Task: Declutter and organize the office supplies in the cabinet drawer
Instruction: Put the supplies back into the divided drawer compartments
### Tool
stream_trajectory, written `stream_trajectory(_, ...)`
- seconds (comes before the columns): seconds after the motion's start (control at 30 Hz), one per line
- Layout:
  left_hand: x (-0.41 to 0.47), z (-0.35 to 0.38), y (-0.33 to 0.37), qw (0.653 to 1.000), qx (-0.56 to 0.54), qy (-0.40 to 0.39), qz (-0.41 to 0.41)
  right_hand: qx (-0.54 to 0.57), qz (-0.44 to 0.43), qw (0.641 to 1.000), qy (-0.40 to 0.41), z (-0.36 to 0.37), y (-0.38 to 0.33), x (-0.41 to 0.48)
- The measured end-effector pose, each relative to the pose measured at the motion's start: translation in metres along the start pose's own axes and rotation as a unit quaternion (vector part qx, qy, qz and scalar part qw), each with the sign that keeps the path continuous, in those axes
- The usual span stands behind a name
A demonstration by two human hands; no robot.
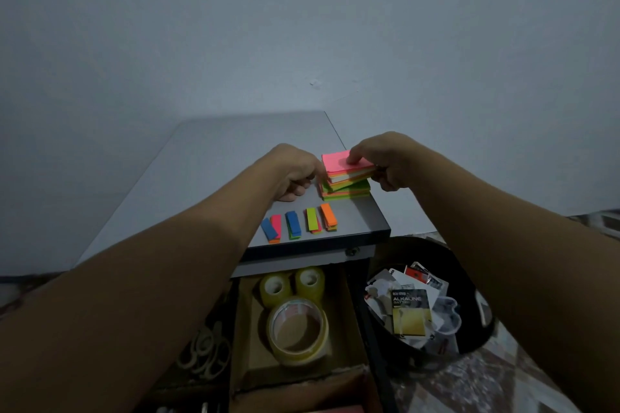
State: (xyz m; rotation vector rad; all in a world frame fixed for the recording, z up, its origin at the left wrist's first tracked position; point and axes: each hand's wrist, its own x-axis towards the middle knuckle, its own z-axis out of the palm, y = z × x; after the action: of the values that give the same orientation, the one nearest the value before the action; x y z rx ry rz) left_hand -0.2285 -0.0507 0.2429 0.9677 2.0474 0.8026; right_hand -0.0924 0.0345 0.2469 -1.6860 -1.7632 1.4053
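Stacking of sticky notes judged to be the step in hand. The right hand was clamped on the pink-topped pad, fingertips on its upper face and the rest of the hand round its right edge. The pad sat tilted and skewed on the lower pads, so probably being set down or squared, not yet flush. The left hand lay with curled fingers against the left side of the stack, likely as a stop to align the edges; whether it pinched anything could not be told.

The stack stood between the two hands, near the right edge of the bench. Page flags lay in a sorted row just in front, nearer the person, apart from both hands. Below, the drawer stood open with tape rolls inside. A bin of packaging stood to the right.
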Motion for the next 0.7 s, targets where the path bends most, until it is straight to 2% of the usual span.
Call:
stream_trajectory(0.13, 0.003, 0.001, 0.0, 1.0, 0.012, 0.003, 0.001, 0.03, 0.014, 0.999, -0.025, -0.003, -0.001, 0.003)
stream_trajectory(0.27, 0.008, 0.003, 0.0, 0.999, 0.028, 0.028, -0.005, 0.125, 0.037, 0.989, -0.063, -0.008, 0.001, 0.005)
stream_trajectory(0.43, 0.015, 0.009, 0.003, 0.998, 0.035, 0.043, -0.002, 0.238, 0.047, 0.97, -0.034, -0.018, 0.007, 0.008)
stream_trajectory(0.7, 0.023, 0.024, 0.015, 0.998, 0.047, 0.025, -0.015, 0.23, 0.053, 0.972, -0.002, -0.022, 0.023, 0.005)
